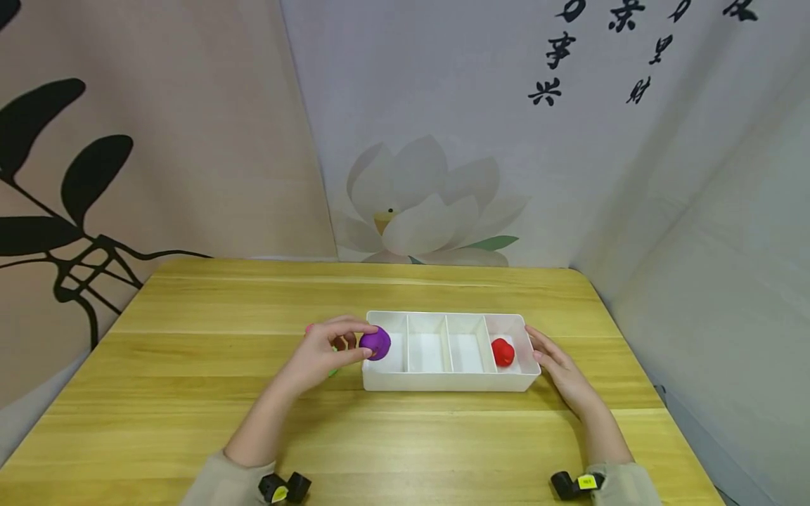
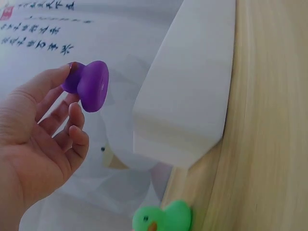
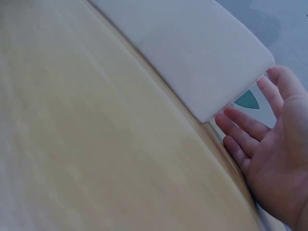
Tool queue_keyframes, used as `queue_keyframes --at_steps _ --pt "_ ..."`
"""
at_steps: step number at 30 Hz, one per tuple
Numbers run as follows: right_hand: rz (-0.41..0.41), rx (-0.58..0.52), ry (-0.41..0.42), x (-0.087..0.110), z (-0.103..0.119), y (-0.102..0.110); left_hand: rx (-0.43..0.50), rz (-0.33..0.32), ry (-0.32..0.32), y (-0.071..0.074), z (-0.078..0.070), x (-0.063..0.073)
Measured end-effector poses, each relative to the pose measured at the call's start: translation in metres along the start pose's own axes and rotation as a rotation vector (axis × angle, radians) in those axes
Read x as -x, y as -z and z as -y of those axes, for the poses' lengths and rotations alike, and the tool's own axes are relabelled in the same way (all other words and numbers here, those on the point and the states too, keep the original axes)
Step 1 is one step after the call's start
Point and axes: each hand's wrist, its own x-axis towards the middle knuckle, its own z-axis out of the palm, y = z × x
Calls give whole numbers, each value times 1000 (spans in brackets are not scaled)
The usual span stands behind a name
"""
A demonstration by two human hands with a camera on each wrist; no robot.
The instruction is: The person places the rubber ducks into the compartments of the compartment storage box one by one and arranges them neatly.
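Note:
My left hand [image 1: 321, 349] pinches a purple toy duck [image 1: 376, 343] between thumb and fingers, over the left end of a white divided box [image 1: 443, 381]. In the left wrist view, the purple duck [image 2: 94, 86] is tilted, its flat underside facing right. A red toy duck [image 1: 503, 353] sits in the box's rightmost compartment. At the box's right end, my right hand [image 1: 563, 367] touches the end wall with loosely bent fingers. The right wrist view shows those fingertips [image 3: 230, 113] against the box's end [image 3: 202, 62].
Beside the box's left end, a green toy duck [image 2: 163, 217] lies on the wooden table [image 1: 411, 443]. Brown and pink toys are partly hidden behind my left hand. A printed cloth backdrop [image 1: 443, 105] stands behind the table.

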Motion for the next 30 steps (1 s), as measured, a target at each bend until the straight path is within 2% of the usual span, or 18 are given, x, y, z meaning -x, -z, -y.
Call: queue_keyframes --at_steps 7,13,20,30 --pt "-9 5 -20 1 2 -1 53 43 6 -16 -6 -16" --pt "-10 24 -27 0 2 0 33 88 -2 -31 -8 -30" --pt "-4 25 -31 -1 1 2 16 150 -59 -48 -8 -45" --pt "2 13 -34 0 3 1 27 181 -56 -73 -9 -60"
